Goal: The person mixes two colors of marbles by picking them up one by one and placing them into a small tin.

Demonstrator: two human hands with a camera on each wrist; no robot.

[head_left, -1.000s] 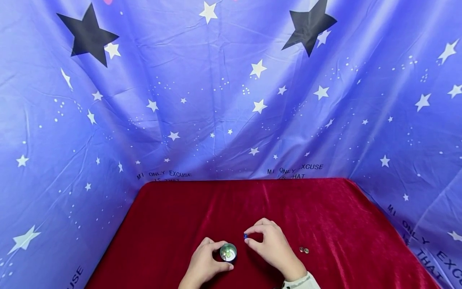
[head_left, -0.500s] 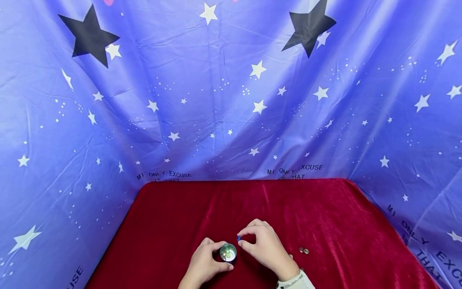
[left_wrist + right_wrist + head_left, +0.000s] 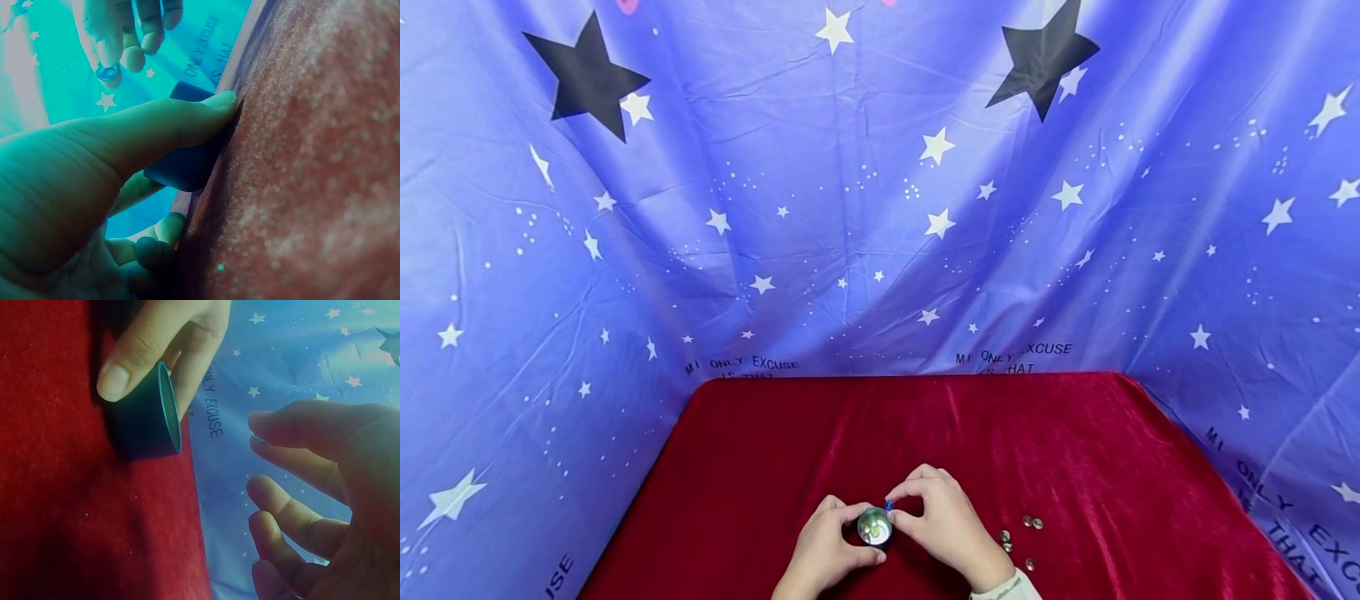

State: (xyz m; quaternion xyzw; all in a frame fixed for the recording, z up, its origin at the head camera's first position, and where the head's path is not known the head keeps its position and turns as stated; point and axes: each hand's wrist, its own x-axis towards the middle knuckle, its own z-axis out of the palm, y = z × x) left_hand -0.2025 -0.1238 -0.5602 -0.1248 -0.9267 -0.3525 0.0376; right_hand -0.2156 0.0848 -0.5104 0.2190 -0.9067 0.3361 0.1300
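A small dark cup with a shiny inside stands upright on the red cloth, a greenish gleam showing in it in the head view. My left hand grips the cup, thumb on the near side and fingers on the far side. Between thumb and index finger, my right hand pinches a small blue glass marble. In the head view the marble is right at the cup's right rim; the right wrist view shows it higher than the mouth, mostly hidden by the fingertips. The other right fingers are loosely bent.
Several small clear glass marbles lie to the right of my right wrist, among them a pair and a single marble. Red velvety cloth covers the table. A blue star-printed curtain encloses the back and sides.
My right hand has moved left with the blue marble, up to the cup's rim. More clear marbles have come into sight beside its wrist. The left hand and cup have stayed put.
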